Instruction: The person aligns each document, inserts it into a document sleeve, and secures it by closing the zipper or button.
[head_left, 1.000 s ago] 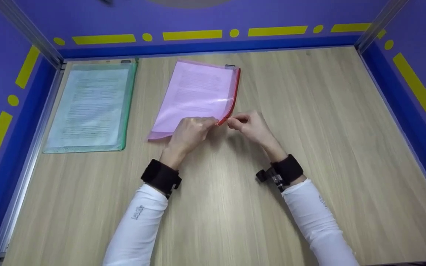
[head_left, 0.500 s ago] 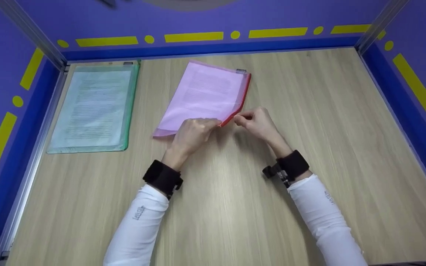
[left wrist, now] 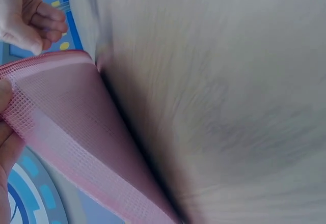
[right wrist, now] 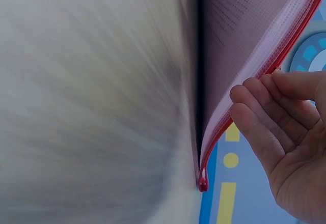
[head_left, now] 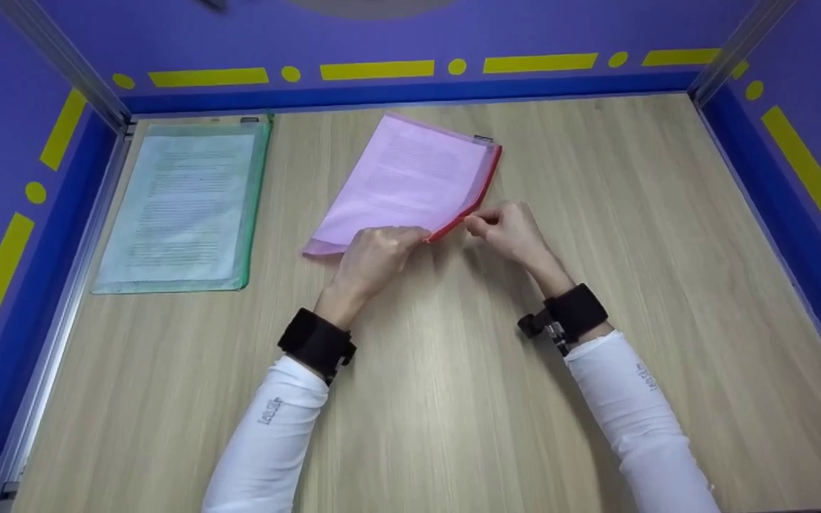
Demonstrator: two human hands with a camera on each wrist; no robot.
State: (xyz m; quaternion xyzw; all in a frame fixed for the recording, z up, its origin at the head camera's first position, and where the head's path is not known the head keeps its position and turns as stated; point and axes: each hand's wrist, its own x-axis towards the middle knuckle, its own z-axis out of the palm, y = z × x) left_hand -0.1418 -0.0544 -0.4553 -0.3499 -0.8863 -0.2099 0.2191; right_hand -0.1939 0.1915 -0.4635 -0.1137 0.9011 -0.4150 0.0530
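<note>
A translucent pink zip document bag [head_left: 410, 171] with a printed sheet inside lies aslant on the table, its near right corner lifted. My left hand [head_left: 375, 260] grips that corner between thumb and fingers. Along the bag's right side runs a red zipper [head_left: 487, 184], bent at the lifted part. My right hand [head_left: 514, 231] pinches at this zipper with thumb and forefinger, a short way from the left hand; the slider itself is hidden by the fingers. In the right wrist view the other fingers [right wrist: 254, 124] are bent beside the mesh, and the zipper's red end [right wrist: 203, 183] hangs low.
A green zip document bag [head_left: 193, 206] with a printed sheet lies flat at the left of the wooden table [head_left: 631, 285]. Blue-purple panels [head_left: 375, 43] with yellow marks enclose the back and both sides.
My right hand has slid along the zipper, rightward and slightly away from the left hand. The pink bag has swung to the right at its far end. The left hand keeps its grip on the corner.
</note>
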